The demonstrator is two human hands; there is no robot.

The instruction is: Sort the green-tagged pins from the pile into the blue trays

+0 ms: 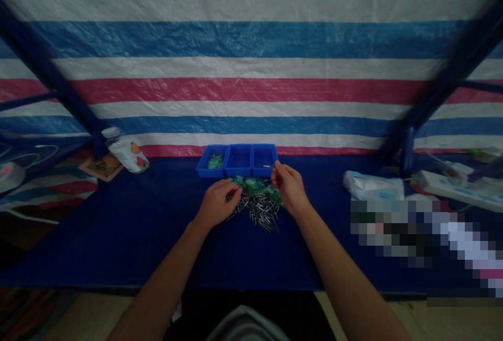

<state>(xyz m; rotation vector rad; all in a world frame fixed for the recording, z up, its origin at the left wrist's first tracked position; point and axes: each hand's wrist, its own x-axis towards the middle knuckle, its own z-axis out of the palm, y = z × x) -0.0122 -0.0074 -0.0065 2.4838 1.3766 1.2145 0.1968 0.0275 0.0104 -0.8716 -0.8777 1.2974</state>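
A heap of slim, shiny metal pins (262, 211) lies on the blue table, too small to tell whether they are rivets or screws. Small green pieces (253, 185) lie along its far side. My left hand (217, 202) rests at the heap's left edge, fingers curled together; what they hold, if anything, is hidden. Above the heap's right side, my right hand (290, 188) pinches one metal pin (268, 166), which points left in front of the right tray. Three blue trays stand in a row: the left tray (201, 167) contains green pieces, the middle tray (238, 172) a tiny dark bit.
A white-capped bottle (128, 151) stands at the back left beside a brown card (101, 167). To the right are a plastic bag (373, 186) and a white power strip (458, 189). Blue metal posts (408, 144) flank the table (157, 236), before a striped sheet (251, 89).
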